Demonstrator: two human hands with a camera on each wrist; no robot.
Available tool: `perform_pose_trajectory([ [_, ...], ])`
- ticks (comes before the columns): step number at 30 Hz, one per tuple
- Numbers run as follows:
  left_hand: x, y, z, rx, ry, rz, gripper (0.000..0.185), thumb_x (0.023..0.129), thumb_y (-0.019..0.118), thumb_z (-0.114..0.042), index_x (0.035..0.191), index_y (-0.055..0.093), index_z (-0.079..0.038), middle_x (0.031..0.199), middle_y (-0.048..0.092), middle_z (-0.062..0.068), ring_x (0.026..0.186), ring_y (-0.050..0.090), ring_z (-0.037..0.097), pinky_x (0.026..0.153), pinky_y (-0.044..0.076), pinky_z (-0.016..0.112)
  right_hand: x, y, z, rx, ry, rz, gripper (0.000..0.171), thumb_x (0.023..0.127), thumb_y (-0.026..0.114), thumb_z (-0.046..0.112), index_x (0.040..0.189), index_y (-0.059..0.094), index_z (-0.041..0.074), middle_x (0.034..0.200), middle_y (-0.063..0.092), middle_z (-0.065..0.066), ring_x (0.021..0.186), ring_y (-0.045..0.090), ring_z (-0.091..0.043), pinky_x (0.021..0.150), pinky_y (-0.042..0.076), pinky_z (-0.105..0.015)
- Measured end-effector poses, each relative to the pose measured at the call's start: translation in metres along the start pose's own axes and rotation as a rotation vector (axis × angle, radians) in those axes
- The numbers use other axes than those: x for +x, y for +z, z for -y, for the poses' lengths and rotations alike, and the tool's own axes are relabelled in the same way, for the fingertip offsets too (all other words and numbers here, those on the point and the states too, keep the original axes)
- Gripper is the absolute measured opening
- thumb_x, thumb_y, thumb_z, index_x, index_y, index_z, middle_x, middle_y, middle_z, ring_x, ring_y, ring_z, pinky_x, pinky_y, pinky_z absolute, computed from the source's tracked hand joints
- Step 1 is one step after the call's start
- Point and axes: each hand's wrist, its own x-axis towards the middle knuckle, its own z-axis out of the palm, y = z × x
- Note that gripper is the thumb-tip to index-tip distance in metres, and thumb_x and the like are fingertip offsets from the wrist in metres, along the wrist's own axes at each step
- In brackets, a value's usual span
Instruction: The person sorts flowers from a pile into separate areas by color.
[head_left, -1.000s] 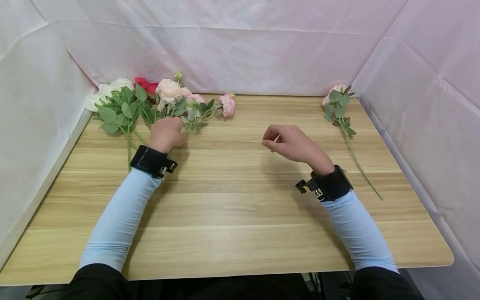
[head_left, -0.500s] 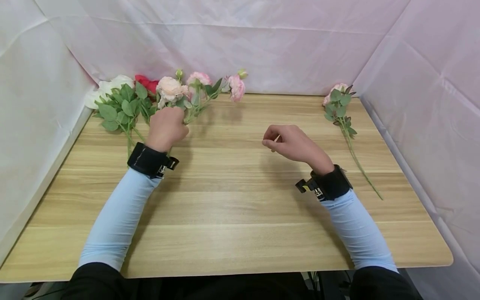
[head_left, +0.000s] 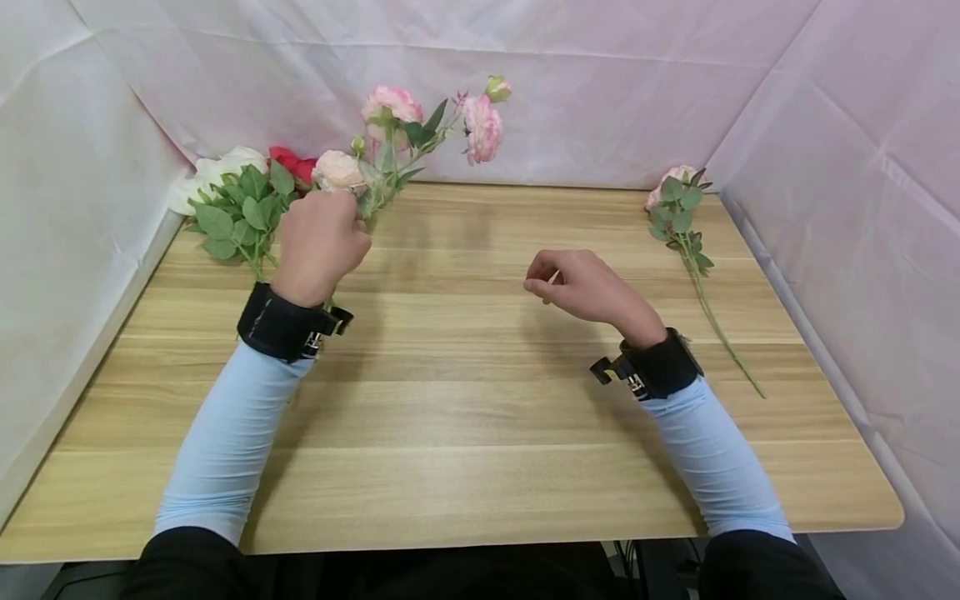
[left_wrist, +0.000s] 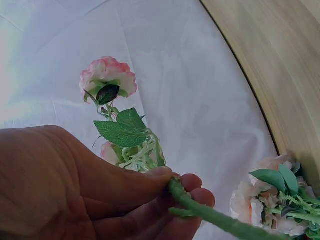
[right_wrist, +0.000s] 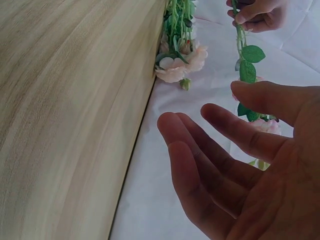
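From the head view, my left hand (head_left: pixel 318 242) grips a pink flower spray (head_left: pixel 420 133) far left, stem slanting up and right, blooms off the table (head_left: pixel 480 400), bare wood between hands, left wrist view, fingers (left_wrist: pixel 150 182) pinching the stem, right wrist view, my right hand (right_wrist: pixel 250 165) loosely spread, holding nothing.

left hand (head_left: pixel 318 242): risen off table, shifted slightly toward 11 o'clock, grips stem
pink flower spray (head_left: pixel 427 129): lifted clear of the pile, blooms now up against the backdrop, tilted toward 1 o'clock
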Motion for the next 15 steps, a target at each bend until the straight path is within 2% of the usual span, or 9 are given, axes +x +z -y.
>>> perform_pose_trajectory([
  [4,-0.0003,-0.0001,0.0003,-0.025,-0.002,-0.015,0.03,0.067,0.034,0.01,0.057,0.024,-0.016,0.066,0.013,-0.003,0.063,0.012,0.017,0.055,0.012,0.032,0.0001,0.0004,-0.0012,0.001,0.004,0.006,0.02,0.104,0.062,0.027,0.112,0.071,0.011,0.105,0.075,-0.014,0.086,0.073,-0.03,0.069,0.053,-0.036],
  [12,-0.0009,-0.0017,-0.0063,-0.076,0.017,0.044,0.031,0.067,0.035,0.01,0.056,0.023,-0.017,0.065,0.013,-0.003,0.063,0.011,0.016,0.056,0.013,0.031,0.0005,0.0006,-0.0013,-0.006,-0.001,0.01,0.02,0.105,0.062,0.028,0.112,0.071,0.011,0.105,0.075,-0.015,0.086,0.073,-0.029,0.069,0.054,-0.036],
  [15,0.0001,-0.0045,-0.0022,-0.105,0.034,0.07,0.032,0.07,0.036,0.009,0.056,0.023,-0.017,0.066,0.013,-0.003,0.064,0.012,0.015,0.058,0.013,0.031,0.003,0.0017,0.0071,-0.006,0.012,0.014,0.02,0.104,0.062,0.027,0.112,0.07,0.011,0.105,0.075,-0.015,0.086,0.073,-0.03,0.069,0.053,-0.036],
])
